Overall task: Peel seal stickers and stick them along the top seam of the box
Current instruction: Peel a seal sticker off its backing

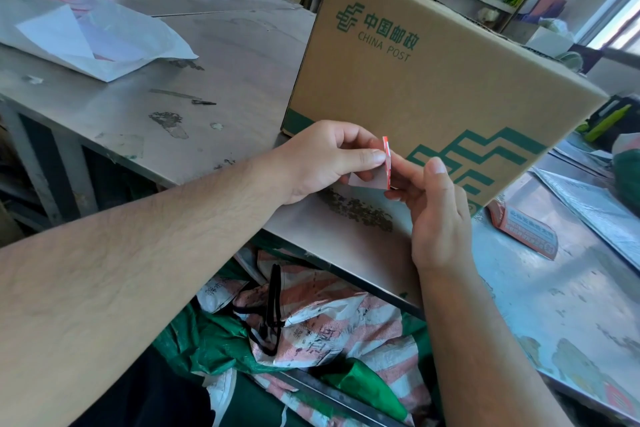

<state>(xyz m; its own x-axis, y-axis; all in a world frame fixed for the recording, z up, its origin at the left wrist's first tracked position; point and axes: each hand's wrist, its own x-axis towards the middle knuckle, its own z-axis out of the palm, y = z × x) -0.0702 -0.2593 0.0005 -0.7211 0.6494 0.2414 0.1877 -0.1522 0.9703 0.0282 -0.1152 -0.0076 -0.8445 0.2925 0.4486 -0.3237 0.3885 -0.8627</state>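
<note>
A brown China Post cardboard box (433,80) with green print stands on the metal table (225,62), close in front of me. Its top seam is out of sight from this low angle. Both hands meet just before the box's lower front face, pinching a small red and white seal sticker (387,161) seen almost edge-on. My left hand (325,163) grips it between thumb and forefinger, with a pale backing sheet showing below. My right hand (433,204) holds the sticker's other side with its fingertips.
A red printed sticker sheet (526,229) lies on the table right of the box. White plastic mail bags (93,35) lie at the far left. Green and striped sacks (329,329) fill the gap below the table edge. Shelves stand behind the box.
</note>
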